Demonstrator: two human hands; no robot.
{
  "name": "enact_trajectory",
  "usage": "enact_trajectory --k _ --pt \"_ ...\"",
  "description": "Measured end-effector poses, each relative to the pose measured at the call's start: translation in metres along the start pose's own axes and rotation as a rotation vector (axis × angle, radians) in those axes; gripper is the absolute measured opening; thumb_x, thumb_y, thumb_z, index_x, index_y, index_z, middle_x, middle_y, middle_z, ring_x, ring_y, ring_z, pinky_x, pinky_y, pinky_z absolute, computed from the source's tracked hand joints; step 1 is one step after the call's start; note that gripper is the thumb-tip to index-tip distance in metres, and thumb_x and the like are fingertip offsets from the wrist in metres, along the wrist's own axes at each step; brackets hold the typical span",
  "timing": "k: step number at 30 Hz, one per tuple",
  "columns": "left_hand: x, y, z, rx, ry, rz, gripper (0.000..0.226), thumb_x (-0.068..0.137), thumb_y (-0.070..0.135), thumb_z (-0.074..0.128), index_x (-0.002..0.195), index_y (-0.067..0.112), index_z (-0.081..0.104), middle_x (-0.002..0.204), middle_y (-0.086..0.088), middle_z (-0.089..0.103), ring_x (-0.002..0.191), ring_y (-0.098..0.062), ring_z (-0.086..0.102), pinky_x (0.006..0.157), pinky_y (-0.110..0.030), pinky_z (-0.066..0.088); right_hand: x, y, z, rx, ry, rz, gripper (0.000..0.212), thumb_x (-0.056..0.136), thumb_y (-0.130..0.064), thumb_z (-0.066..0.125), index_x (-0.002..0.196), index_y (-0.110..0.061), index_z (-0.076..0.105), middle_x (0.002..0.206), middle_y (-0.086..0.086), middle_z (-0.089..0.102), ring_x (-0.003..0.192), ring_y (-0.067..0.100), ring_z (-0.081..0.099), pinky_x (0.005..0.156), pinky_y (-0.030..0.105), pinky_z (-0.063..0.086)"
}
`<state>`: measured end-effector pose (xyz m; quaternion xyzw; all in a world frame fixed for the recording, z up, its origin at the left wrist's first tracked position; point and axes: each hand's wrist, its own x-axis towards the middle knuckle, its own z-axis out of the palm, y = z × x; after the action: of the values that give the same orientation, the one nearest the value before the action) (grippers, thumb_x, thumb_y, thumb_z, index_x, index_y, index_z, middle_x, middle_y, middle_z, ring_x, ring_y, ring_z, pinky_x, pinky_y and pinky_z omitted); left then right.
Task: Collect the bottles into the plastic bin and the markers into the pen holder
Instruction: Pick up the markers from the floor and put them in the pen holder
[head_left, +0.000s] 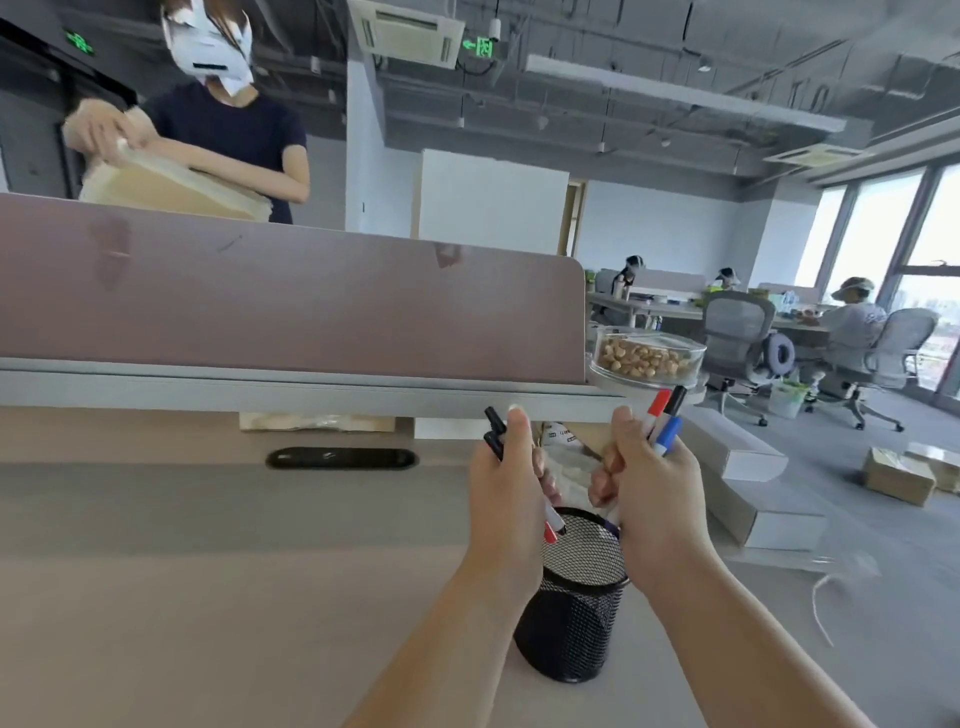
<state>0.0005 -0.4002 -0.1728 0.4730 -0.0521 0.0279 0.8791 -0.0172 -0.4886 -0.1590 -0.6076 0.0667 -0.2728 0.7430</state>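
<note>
markers: left hand (511, 483) and right hand (649, 493) each clenched on a bunch, over mesh pen holder (574, 613) at 6 o'clock | none dropped yet | bottles, bin: not visible

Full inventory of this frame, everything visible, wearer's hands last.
black wire-mesh pen holder: 1, black, on the desk below both hands
markers in left hand: a bunch, count unclear; dark caps on top, red and dark ends at the holder's rim
markers in right hand: at least 3; red, black and blue caps pointing up
beige desk: 1, foreground
black oval cable slot: 1, in the desk, left of the hands
mauve divider panel: 1, along the desk's back edge
clear container of tan snacks: 1, at the divider's right end
white boxes: 2, right of the desk
person in dark top: 1, behind the divider, holding a beige tray
bottles, plastic bin: not seen
left hand: closed on markers
right hand: closed on markers
</note>
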Motion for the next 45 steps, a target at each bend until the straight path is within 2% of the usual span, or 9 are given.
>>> enact_trajectory --k 4,7,12,16,20,25,31,39,45 --pt "0.010 -0.015 0.003 0.215 -0.036 0.063 0.047 0.099 0.039 0.043 0.061 0.011 0.042 0.036 0.007 0.038 0.031 -0.009 0.035 0.034 -0.017 0.031 0.012 0.021 0.001 0.034 -0.029 0.078 0.039 0.092 -0.028 0.061 0.057 -0.021 0.046 0.046 -0.004 0.040 0.043 0.014 0.034 0.045 0.028 0.030" --pt "0.015 -0.021 0.004 0.311 -0.036 0.095 0.037 0.098 0.037 0.046 0.071 0.012 0.051 0.046 0.002 0.049 0.042 -0.013 0.049 0.045 -0.020 0.041 0.018 0.027 0.005 0.000 -0.069 0.129 0.042 0.090 -0.029 0.062 0.052 -0.021 0.044 0.043 -0.005 0.040 0.040 0.014 0.035 0.045 0.028 0.028" --pt "0.017 -0.019 0.001 0.278 0.007 0.049 0.033 0.099 0.031 0.046 0.075 0.011 0.055 0.038 0.001 0.042 0.033 -0.010 0.040 0.038 -0.019 0.035 0.018 0.028 0.006 -0.052 -0.073 0.101 0.040 0.091 -0.028 0.061 0.057 -0.019 0.043 0.046 -0.002 0.039 0.040 0.015 0.033 0.036 0.022 0.024" --pt "0.007 -0.012 0.002 0.291 -0.051 0.096 0.032 0.100 0.021 0.045 0.073 0.019 0.060 0.054 0.000 0.050 0.031 -0.001 0.042 0.032 -0.012 0.033 0.015 0.025 0.005 -0.001 -0.074 0.113 0.037 0.097 -0.026 0.054 0.062 -0.014 0.050 0.046 0.001 0.042 0.042 0.017 0.037 0.041 0.026 0.030" --pt "0.004 -0.009 0.003 0.290 -0.052 0.139 0.026 0.100 0.023 0.045 0.082 0.026 0.063 0.057 0.008 0.064 0.058 -0.009 0.063 0.054 -0.018 0.051 0.012 0.020 0.002 -0.046 -0.051 0.088 0.042 0.099 -0.027 0.049 0.063 -0.008 0.052 0.038 -0.001 0.050 0.043 0.019 0.046 0.052 0.033 0.041" --pt "0.005 -0.006 0.005 0.274 -0.047 0.169 0.023 0.100 0.018 0.046 0.087 0.027 0.063 0.075 0.000 0.069 0.077 -0.016 0.067 0.073 -0.029 0.055 0.013 0.009 -0.011 -0.033 -0.107 0.107 0.018 0.099 -0.011 0.049 0.094 -0.004 0.065 0.062 0.004 0.064 0.054 0.019 0.058 0.061 0.035 0.052" --pt "0.002 -0.015 0.011 0.233 -0.066 0.174 0.023 0.101 0.015 0.043 0.088 0.025 0.059 0.078 0.005 0.070 0.068 -0.001 0.068 0.062 -0.013 0.054 0.019 0.020 -0.023 -0.017 -0.138 0.103 0.011 0.096 -0.003 0.050 0.097 -0.002 0.061 0.065 0.008 0.059 0.052 0.020 0.056 0.050 0.026 0.051" --pt "0.003 -0.018 0.009 0.234 -0.017 0.168 0.024 0.100 0.018 0.046 0.081 0.024 0.059 0.066 0.006 0.064 0.063 -0.010 0.061 0.069 -0.024 0.053 0.021 0.027 -0.022 0.011 -0.130 0.060 0.012 0.095 -0.005 0.053 0.088 -0.007 0.062 0.061 0.006 0.058 0.055 0.024 0.051 0.055 0.033 0.047" --pt "0.003 -0.018 0.009 0.242 -0.001 0.153 0.021 0.099 0.019 0.048 0.082 0.024 0.060 0.062 0.007 0.056 0.060 -0.009 0.054 0.062 -0.024 0.046 0.020 0.026 -0.022 0.033 -0.137 0.063 0.010 0.093 -0.001 0.054 0.087 -0.006 0.061 0.062 0.007 0.056 0.050 0.020 0.052 0.051 0.029 0.049"
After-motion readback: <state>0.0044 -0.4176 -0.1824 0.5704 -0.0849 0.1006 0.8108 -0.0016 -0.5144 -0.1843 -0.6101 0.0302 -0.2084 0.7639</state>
